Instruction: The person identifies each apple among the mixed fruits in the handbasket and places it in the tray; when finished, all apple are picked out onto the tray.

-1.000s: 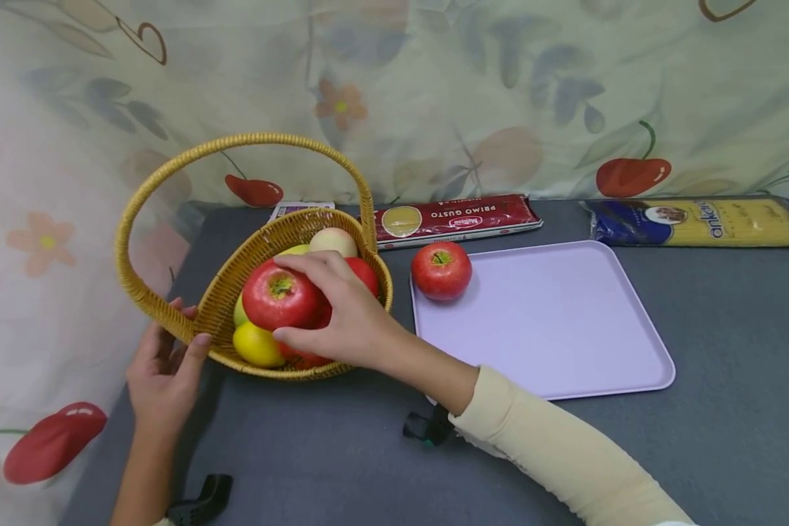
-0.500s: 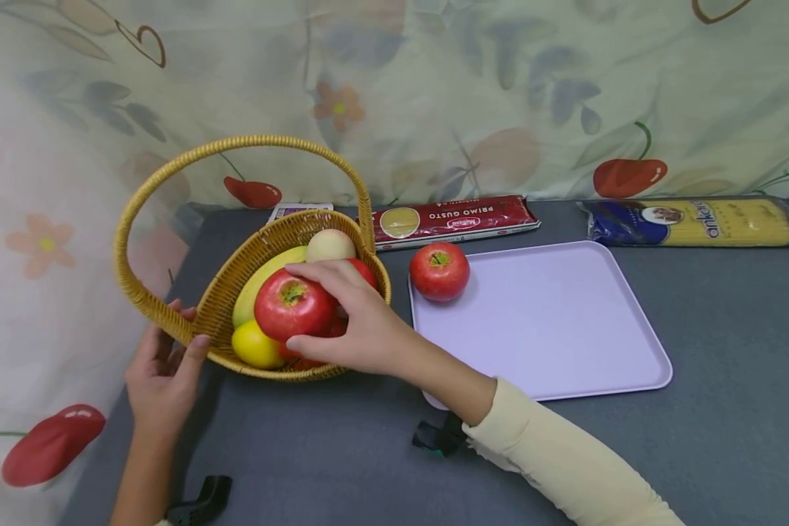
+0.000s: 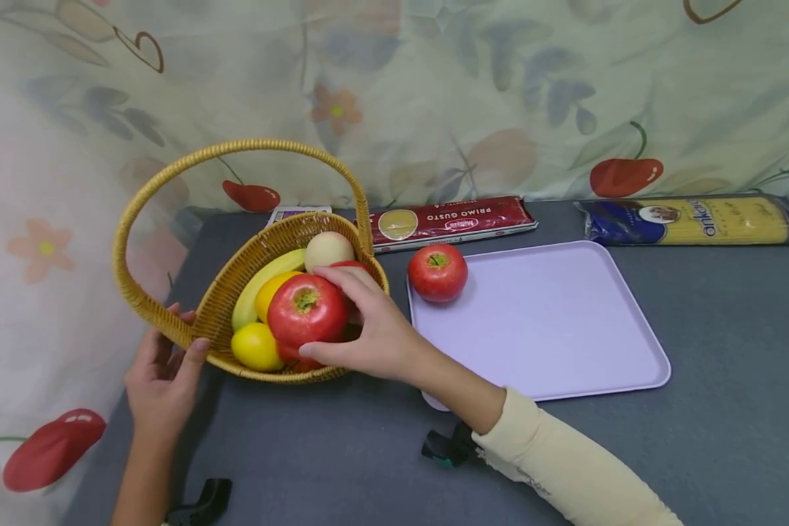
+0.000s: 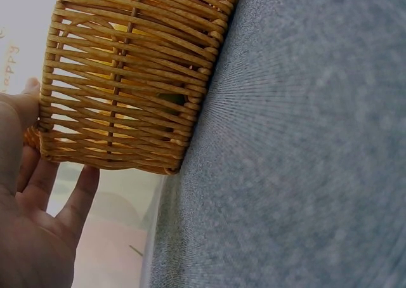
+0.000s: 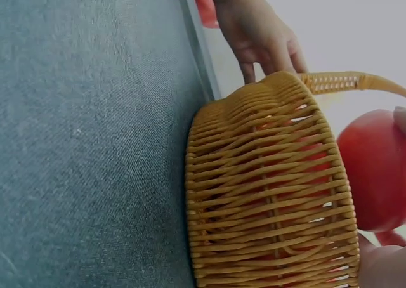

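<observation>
My right hand holds a red apple between thumb and fingers, over the fruit in the wicker basket. The right wrist view has this apple above the basket's rim. At the basket's left end, beside the foot of the handle, my left hand grips the rim; the left wrist view shows its thumb at the rim and fingers against the end wall. Inside lie a banana, a lemon, an orange-yellow fruit, a pale round fruit and more red fruit, partly hidden.
Right of the basket, another red apple sits on the left corner of a lilac tray. Along the back lie a red pasta packet and a blue-and-yellow spaghetti packet. A patterned curtain hangs behind the grey table.
My right hand has shifted right and slightly down with the apple, uncovering the banana and the orange-yellow fruit. The left hand stays at the basket's left end.
</observation>
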### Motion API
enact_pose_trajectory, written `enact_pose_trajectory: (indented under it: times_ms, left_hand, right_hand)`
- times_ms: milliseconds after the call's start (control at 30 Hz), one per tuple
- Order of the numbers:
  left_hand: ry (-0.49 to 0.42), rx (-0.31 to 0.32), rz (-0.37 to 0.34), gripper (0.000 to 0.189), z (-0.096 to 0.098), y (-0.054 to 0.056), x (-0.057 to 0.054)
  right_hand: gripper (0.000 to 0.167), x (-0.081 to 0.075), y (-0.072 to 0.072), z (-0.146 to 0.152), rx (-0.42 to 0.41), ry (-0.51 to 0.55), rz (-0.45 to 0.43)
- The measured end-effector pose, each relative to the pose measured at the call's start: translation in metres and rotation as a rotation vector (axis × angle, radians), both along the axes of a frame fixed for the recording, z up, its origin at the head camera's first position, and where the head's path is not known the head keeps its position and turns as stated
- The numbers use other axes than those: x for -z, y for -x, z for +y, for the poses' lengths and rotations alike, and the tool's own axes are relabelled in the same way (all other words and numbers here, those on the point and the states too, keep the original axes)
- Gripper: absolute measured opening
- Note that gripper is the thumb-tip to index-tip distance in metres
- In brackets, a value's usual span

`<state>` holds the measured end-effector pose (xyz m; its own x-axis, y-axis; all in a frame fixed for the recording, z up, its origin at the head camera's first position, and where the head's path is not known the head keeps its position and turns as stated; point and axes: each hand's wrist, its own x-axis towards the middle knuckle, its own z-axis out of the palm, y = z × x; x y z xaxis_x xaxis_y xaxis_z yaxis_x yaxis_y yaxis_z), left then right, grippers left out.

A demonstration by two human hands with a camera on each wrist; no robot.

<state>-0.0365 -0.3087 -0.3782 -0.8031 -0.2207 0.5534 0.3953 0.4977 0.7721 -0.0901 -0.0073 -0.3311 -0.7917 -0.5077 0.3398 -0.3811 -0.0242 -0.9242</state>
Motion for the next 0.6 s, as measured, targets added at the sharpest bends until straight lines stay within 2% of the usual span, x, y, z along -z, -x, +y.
enact_pose_trajectory:
  times_ms: [333, 433, 600]
  left_hand:
    - [-0.020, 0.003, 0.007, 0.055, 0.002, -0.001, -0.001]
    - [-0.014, -0.008, -0.006, 0.055, 0.002, -0.001, -0.001]
    - [0.000, -0.024, -0.026, 0.056, 0.001, -0.001, 0.000]
  right_hand:
    - [0.075, 0.000, -0.005, 0.008, 0.016, 0.039, 0.012]
    - [0.074, -0.001, -0.006, 0.011, 0.008, 0.087, 0.001]
    - [0.075, -0.002, -0.008, 0.019, 0.039, 0.083, 0.005]
